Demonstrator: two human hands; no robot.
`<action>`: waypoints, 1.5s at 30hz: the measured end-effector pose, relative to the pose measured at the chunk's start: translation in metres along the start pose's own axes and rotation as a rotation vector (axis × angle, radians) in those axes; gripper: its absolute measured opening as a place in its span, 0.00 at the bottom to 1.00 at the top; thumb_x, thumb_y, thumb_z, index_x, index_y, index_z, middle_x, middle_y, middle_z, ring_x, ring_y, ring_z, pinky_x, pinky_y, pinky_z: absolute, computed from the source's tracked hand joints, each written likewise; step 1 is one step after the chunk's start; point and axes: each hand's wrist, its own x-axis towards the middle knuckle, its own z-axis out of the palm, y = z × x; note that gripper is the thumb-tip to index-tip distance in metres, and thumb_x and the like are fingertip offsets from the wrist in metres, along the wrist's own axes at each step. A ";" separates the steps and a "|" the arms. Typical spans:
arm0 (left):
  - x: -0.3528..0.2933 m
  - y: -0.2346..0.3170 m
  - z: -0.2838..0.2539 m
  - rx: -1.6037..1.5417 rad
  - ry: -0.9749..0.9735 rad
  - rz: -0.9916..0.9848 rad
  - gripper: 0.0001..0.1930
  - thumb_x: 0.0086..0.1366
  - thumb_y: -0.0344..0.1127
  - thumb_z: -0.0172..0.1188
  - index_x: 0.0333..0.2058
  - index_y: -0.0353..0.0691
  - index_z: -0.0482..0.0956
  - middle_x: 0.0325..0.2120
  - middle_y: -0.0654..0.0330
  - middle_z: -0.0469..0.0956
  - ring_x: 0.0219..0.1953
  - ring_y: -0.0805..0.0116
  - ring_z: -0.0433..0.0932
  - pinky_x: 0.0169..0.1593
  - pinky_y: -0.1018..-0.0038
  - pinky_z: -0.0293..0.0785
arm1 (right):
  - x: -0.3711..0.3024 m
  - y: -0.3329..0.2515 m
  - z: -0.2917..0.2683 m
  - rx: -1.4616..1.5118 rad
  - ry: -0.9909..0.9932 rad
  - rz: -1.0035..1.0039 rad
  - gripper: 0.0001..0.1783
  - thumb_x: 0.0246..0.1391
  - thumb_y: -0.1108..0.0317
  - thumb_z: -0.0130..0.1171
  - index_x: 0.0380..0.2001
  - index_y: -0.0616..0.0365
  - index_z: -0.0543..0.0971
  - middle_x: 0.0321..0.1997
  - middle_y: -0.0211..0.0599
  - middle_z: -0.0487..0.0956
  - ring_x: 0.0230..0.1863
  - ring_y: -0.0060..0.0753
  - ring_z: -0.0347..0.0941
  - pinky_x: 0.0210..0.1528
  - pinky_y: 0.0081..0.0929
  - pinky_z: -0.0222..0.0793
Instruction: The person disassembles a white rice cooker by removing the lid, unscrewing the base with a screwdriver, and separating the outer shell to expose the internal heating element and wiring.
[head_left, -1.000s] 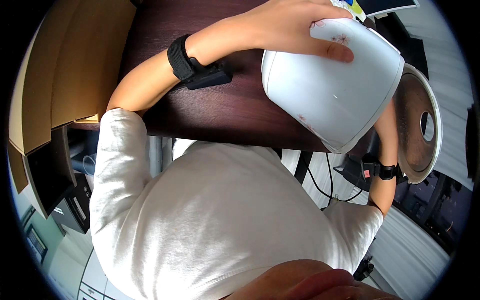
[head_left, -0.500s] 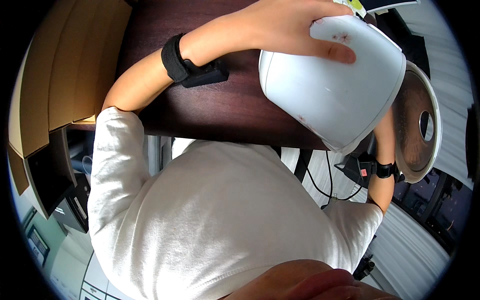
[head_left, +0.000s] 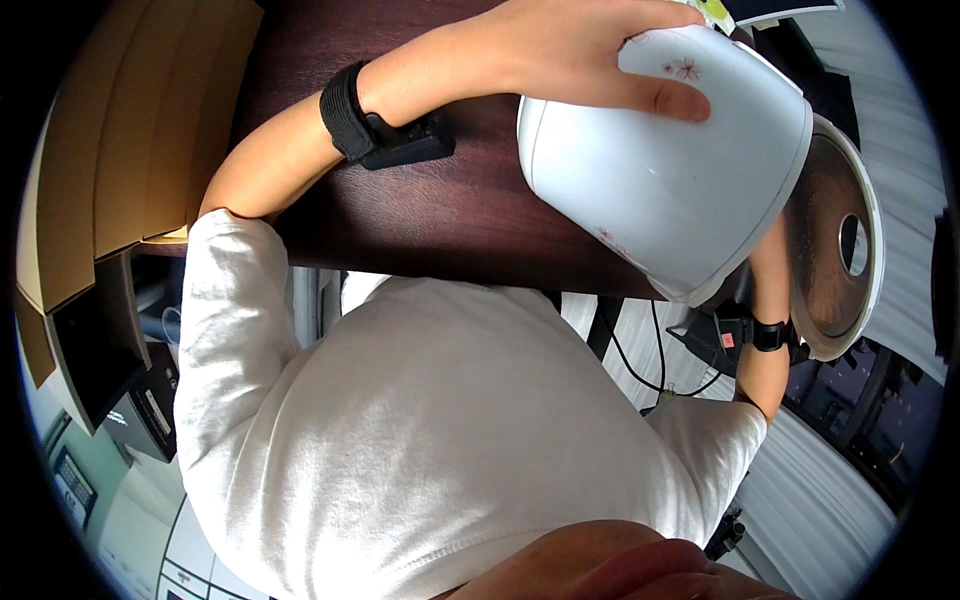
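A white rice cooker (head_left: 670, 170) with small pinkish flower prints lies tilted at the right end of the dark table, overhanging its front edge. Its lid (head_left: 822, 270) hangs open on the right, showing a brownish metal inner plate with a round hole. My left hand (head_left: 600, 55) grips the cooker's far side, thumb pressed along the white shell. My right forearm (head_left: 770, 270) reaches up between the body and the lid. The right hand itself is hidden behind the cooker, so its fingers do not show. Both wrists wear black bands with small black devices.
The dark reddish table (head_left: 420, 215) spans the space ahead of me. An open cardboard box (head_left: 140, 130) stands along the left. Black cables (head_left: 640, 370) hang below the table edge near a black bag-like item. White curtains (head_left: 900, 160) and a window are at the right.
Almost nothing differs. The cooker and its open lid have shifted very slightly upward in the picture, with my left hand still on the shell.
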 end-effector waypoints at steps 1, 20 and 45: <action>0.001 -0.003 0.000 0.021 0.004 0.042 0.25 0.60 0.46 0.70 0.52 0.40 0.78 0.40 0.47 0.79 0.44 0.48 0.80 0.48 0.59 0.77 | -0.002 0.021 0.011 -0.001 -0.016 0.027 0.12 0.50 0.78 0.63 0.39 0.72 0.81 0.38 0.59 0.83 0.40 0.59 0.82 0.42 0.39 0.77; -0.006 -0.008 0.002 -0.127 -0.076 0.007 0.27 0.62 0.51 0.69 0.53 0.39 0.77 0.40 0.47 0.75 0.48 0.50 0.75 0.53 0.62 0.72 | -0.038 0.027 -0.013 0.157 -0.007 0.286 0.20 0.61 0.68 0.59 0.52 0.71 0.77 0.52 0.50 0.81 0.53 0.39 0.77 0.56 0.35 0.71; -0.007 -0.017 0.008 -0.006 0.083 0.169 0.33 0.58 0.57 0.70 0.48 0.32 0.75 0.35 0.45 0.74 0.40 0.48 0.74 0.45 0.60 0.70 | -0.110 0.078 -0.014 0.233 -0.061 0.488 0.19 0.70 0.64 0.51 0.54 0.70 0.76 0.52 0.41 0.79 0.52 0.34 0.72 0.56 0.34 0.70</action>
